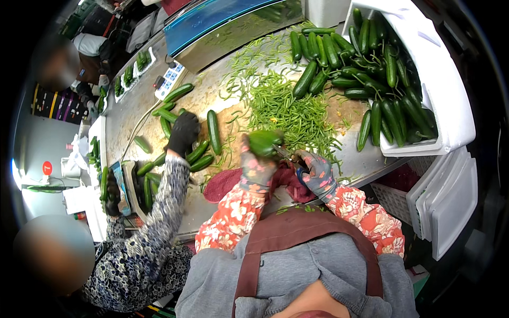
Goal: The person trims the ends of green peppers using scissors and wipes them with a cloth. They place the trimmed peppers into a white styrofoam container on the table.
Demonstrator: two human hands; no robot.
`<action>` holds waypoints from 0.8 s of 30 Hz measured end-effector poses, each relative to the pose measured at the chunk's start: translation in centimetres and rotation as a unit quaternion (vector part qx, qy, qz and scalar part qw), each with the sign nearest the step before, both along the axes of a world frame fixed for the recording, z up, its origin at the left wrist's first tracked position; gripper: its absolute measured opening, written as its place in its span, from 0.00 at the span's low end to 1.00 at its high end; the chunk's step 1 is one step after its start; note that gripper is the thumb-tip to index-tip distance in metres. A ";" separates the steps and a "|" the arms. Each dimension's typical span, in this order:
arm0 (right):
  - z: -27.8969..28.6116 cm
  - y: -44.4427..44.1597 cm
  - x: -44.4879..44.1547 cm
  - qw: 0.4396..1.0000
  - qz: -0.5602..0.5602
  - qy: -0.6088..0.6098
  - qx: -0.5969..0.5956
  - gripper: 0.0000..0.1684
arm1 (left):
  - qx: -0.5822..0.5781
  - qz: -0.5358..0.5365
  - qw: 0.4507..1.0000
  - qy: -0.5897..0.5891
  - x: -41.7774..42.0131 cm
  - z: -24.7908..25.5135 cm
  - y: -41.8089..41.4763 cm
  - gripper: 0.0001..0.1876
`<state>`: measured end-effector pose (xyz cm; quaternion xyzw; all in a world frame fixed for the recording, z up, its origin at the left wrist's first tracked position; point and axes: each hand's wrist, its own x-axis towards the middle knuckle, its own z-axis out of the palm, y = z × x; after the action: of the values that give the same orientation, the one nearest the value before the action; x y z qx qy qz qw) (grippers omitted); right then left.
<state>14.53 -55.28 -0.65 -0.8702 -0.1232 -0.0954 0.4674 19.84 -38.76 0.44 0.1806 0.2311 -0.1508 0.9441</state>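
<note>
My left hand (256,170), in a grey floral glove, grips a green cucumber (264,143), blurred by motion; it may be more than one. In my right hand (320,171), gloved the same way, is a pair of scissors (283,152) with a blue handle, the blades at the cucumber's near right side. Beneath both hands lies a dark red cloth (224,186). Just beyond them spreads a heap of cut green stems (290,107) on the metal table (187,214).
Cucumbers (391,65) fill a white foam box (449,91) at the right and spill onto the table. On the left, a co-worker's black-gloved hand (185,133) reaches among loose cucumbers near a scale (133,187). A power strip (170,81) trails a cable. Foam lids (455,210) stand below right.
</note>
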 end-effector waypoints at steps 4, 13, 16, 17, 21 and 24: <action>-2.0 -1.5 -0.3 0.952 -0.008 0.186 0.243 0.22 | -0.160 0.101 0.981 -0.049 1.4 -0.2 7.3 0.33; -1.9 -3.7 -0.6 0.962 -0.045 0.226 0.148 0.25 | 0.605 -0.109 0.735 -0.286 12.6 -1.8 -5.0 0.31; -3.2 -4.4 -1.1 0.965 -0.054 0.187 0.174 0.26 | 0.805 -0.246 0.401 -0.361 15.4 -1.2 -10.9 0.35; -2.7 -4.6 -1.0 0.964 -0.051 0.204 0.163 0.25 | 0.841 -0.269 0.319 -0.345 15.8 -1.4 -11.8 0.36; -5.1 -4.5 -1.6 0.894 -0.046 0.247 0.371 0.30 | 0.842 -0.318 0.281 -0.333 16.3 -0.6 -12.2 0.38; -6.0 -5.2 -1.6 0.841 -0.075 0.266 0.466 0.25 | 0.788 -0.354 0.344 -0.369 16.0 -0.3 -9.6 0.44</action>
<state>12.98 -60.47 -6.63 -0.5482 0.1299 0.0587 0.8241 35.88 -48.37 0.16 0.9433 -0.2137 -0.1374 0.2138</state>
